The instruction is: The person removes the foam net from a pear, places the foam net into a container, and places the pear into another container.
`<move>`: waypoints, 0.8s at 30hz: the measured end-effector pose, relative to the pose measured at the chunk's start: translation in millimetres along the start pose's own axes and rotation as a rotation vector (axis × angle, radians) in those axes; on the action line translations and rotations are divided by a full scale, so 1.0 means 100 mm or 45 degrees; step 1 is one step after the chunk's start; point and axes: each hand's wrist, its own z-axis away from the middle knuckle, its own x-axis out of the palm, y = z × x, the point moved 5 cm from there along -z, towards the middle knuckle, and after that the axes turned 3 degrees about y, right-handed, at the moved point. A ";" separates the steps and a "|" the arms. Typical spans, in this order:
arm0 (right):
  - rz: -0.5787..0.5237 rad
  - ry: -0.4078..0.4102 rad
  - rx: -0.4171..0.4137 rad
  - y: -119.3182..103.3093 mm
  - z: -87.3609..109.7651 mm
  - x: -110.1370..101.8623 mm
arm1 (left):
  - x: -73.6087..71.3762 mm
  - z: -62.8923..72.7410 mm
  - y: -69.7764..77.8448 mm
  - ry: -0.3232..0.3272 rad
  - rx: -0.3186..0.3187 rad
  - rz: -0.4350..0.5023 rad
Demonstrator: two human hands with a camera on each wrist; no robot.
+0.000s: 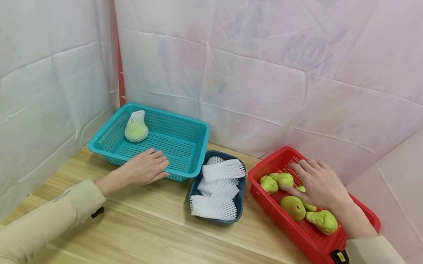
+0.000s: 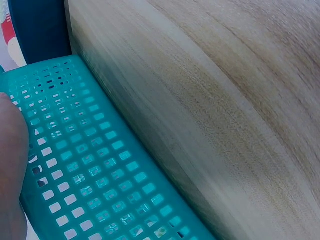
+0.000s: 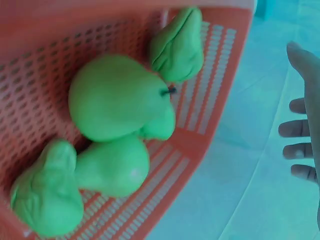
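My left hand [image 1: 145, 169] lies over the near rim of a teal mesh basket [image 1: 187, 174], its fingers loosely bent and holding nothing. Inside that basket, toward the back left, a pear in a white foam net [image 1: 136, 130] stands upright. Over a red mesh basket [image 1: 273, 206] hovers my right hand [image 1: 320, 181], fingers spread and apart from the fruit. The red basket holds several green fruits; one smooth pear [image 3: 117, 97] shows its stem in the right wrist view, and a wrinkled, lumpy green fruit [image 3: 50, 195] lies near it. My palm hides part of the pile in the head view.
Between the two baskets sits a small dark blue tray [image 1: 240, 201] with several white foam net sleeves [image 1: 214, 207] piled in it. All stand on a wooden table [image 1: 142, 235]. White cloth [image 1: 253, 81] hangs close behind and at both sides.
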 end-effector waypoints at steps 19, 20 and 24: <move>0.024 0.055 0.292 -0.71 0.06 0.06 | -0.01 -0.01 -0.01 -0.023 -0.014 0.021; 0.040 0.065 0.300 -0.75 0.07 0.08 | -0.01 0.00 -0.01 -0.019 -0.013 0.022; 0.082 0.098 0.325 -0.89 0.13 0.14 | -0.03 0.00 -0.01 0.002 -0.016 0.033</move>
